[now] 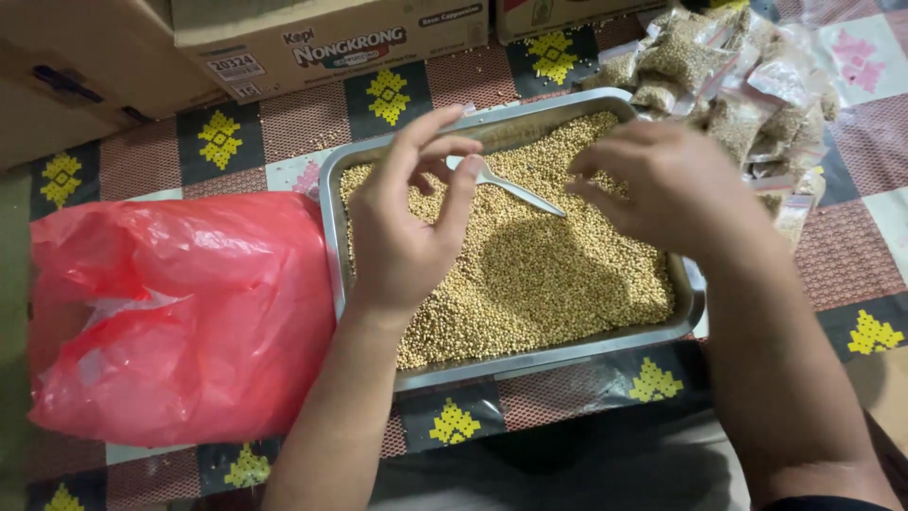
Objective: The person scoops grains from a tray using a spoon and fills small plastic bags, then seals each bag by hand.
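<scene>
Left hand (407, 222) pinches a spoon (515, 187) over the seeds (549, 274) in the tray (331, 227); right hand (667, 185) hovers half curled, holding nothing I can see

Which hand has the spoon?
The left hand pinches the spoon over the tray of seeds; the right hand hovers beside it without gripping it.

A metal tray (330, 227) of seeds (558, 274) is sitting in the middle of the patterned cloth (851, 255), a plastic bag (180, 312) lying to its left, small filled packets (738, 85) piling behind its right corner, cardboard boxes (312, 38) standing behind. A spoon (515, 187) is lying on the seeds.
</scene>
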